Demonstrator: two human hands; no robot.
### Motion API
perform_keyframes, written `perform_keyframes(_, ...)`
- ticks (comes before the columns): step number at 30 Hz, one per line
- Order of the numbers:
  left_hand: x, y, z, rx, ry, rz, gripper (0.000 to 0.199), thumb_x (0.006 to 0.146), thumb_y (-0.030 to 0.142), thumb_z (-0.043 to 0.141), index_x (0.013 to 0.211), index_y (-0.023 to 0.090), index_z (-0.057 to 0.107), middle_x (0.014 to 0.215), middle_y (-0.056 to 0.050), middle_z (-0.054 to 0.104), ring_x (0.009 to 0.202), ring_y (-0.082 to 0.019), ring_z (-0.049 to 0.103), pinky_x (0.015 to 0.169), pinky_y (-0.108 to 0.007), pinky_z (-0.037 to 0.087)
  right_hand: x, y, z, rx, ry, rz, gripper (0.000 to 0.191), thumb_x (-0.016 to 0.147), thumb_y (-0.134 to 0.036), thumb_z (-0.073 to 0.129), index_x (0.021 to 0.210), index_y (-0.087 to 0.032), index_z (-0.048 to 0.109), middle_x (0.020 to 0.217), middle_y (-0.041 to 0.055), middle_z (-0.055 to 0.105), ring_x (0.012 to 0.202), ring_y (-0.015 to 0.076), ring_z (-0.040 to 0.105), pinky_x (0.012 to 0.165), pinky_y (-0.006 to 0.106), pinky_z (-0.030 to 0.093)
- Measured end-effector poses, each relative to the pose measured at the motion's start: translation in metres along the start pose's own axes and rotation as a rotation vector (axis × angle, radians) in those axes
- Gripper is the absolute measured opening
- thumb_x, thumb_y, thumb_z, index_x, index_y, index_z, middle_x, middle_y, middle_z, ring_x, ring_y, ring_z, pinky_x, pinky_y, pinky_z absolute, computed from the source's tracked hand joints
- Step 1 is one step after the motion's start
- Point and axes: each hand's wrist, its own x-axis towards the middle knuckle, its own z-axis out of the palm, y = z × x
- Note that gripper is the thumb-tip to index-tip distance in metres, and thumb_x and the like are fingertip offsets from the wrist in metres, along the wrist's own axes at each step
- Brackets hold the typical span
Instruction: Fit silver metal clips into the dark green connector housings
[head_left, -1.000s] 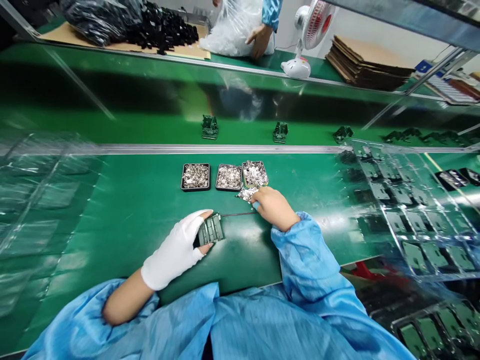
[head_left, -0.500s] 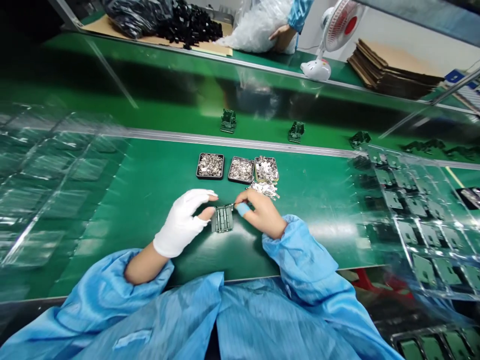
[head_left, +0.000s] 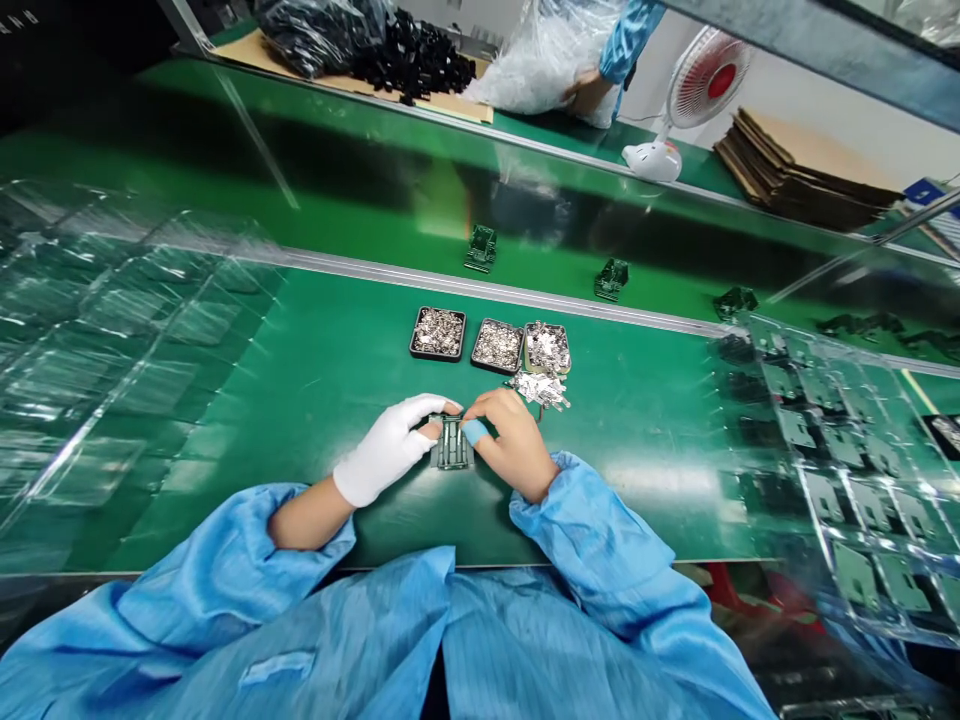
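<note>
A small dark green slotted plastic part point(head_left: 453, 446) lies on the green worktop in front of me. My left hand point(head_left: 390, 447), in a white glove with bare fingertips, is closed on its upper left edge with thumb and index finger. My right hand point(head_left: 510, 440), with a blue wrap on one finger, pinches at the part's upper right corner. Whatever its fingertips hold is too small and hidden to make out. Just beyond that hand is a loose heap of shiny metal pieces point(head_left: 541, 388).
Three small black trays of metal pieces, a left one point(head_left: 439, 355), a middle one point(head_left: 496, 365) and a right one point(head_left: 568, 368), stand beyond my hands. Clear blister trays flank me, left point(head_left: 112, 370) and right point(head_left: 814, 490). Green assemblies point(head_left: 480, 248) sit behind the metal rail. Another person's hand point(head_left: 589, 92) touches a plastic bag.
My left hand has closed in from the left onto the green part. My right fingertips have moved against its upper corner. The whole view has shifted slightly.
</note>
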Motion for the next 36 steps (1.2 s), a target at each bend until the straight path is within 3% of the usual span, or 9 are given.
perform_keyframes(7, 0.003, 0.005, 0.007, -0.11, -0.009, -0.131, 0.033, 0.076, 0.036, 0.044, 0.095, 0.016, 0.063, 0.098, -0.005, 0.068, 0.093, -0.022, 0.061, 0.088, -0.034, 0.048, 0.002, -0.011, 0.007, -0.153, -0.09, 0.014, 0.014, 0.079, -0.011, 0.049, 0.087, -0.021, 0.057, 0.096, 0.004, 0.062, 0.095, 0.0195, 0.053, 0.102, 0.042, 0.031)
perform_keyframes(19, 0.002, 0.001, 0.012, -0.156, 0.016, -0.109, 0.03, 0.078, 0.037, 0.046, 0.094, 0.017, 0.062, 0.098, -0.006, 0.068, 0.093, -0.023, 0.062, 0.089, -0.036, 0.049, 0.003, -0.016, 0.009, -0.201, -0.2, 0.122, 0.019, 0.074, -0.007, 0.045, 0.086, -0.019, 0.052, 0.098, 0.0086, 0.059, 0.094, 0.0223, 0.051, 0.085, 0.037, 0.042)
perform_keyframes(22, 0.002, 0.003, 0.015, -0.185, 0.022, -0.137, 0.032, 0.083, 0.043, 0.044, 0.09, 0.017, 0.06, 0.092, -0.006, 0.066, 0.089, -0.022, 0.061, 0.085, -0.036, 0.049, 0.004, -0.014, 0.009, -0.027, -0.151, 0.156, 0.013, 0.077, -0.011, 0.046, 0.086, -0.019, 0.052, 0.096, 0.0072, 0.059, 0.094, 0.0208, 0.052, 0.086, 0.036, 0.042)
perform_keyframes(27, 0.002, 0.003, 0.019, -0.229, 0.066, -0.181, 0.028, 0.082, 0.04, 0.047, 0.099, 0.018, 0.049, 0.093, -0.005, 0.059, 0.088, -0.019, 0.058, 0.08, -0.034, 0.049, 0.003, -0.004, 0.014, 0.5, -0.054, 0.374, 0.014, 0.082, -0.025, 0.051, 0.094, -0.019, 0.052, 0.088, 0.0015, 0.058, 0.083, 0.0138, 0.056, 0.08, 0.028, 0.046)
perform_keyframes(33, 0.003, 0.007, 0.018, -0.013, 0.136, -0.06, 0.033, 0.079, 0.03, 0.05, 0.109, 0.017, 0.046, 0.103, -0.009, 0.059, 0.1, -0.021, 0.058, 0.093, -0.041, 0.046, 0.006, 0.0, 0.018, 0.536, -0.095, 0.378, 0.01, 0.079, -0.024, 0.052, 0.086, -0.018, 0.052, 0.085, 0.0003, 0.057, 0.082, 0.0136, 0.055, 0.082, 0.03, 0.046)
perform_keyframes(36, 0.003, 0.004, 0.008, -0.058, 0.194, -0.025, 0.038, 0.08, 0.036, 0.053, 0.112, 0.017, 0.045, 0.11, -0.011, 0.06, 0.105, -0.022, 0.058, 0.097, -0.044, 0.045, 0.007, 0.008, 0.009, 0.596, -0.105, 0.406, 0.018, 0.08, -0.031, 0.056, 0.092, -0.018, 0.053, 0.093, 0.003, 0.061, 0.089, 0.0152, 0.058, 0.086, 0.032, 0.046)
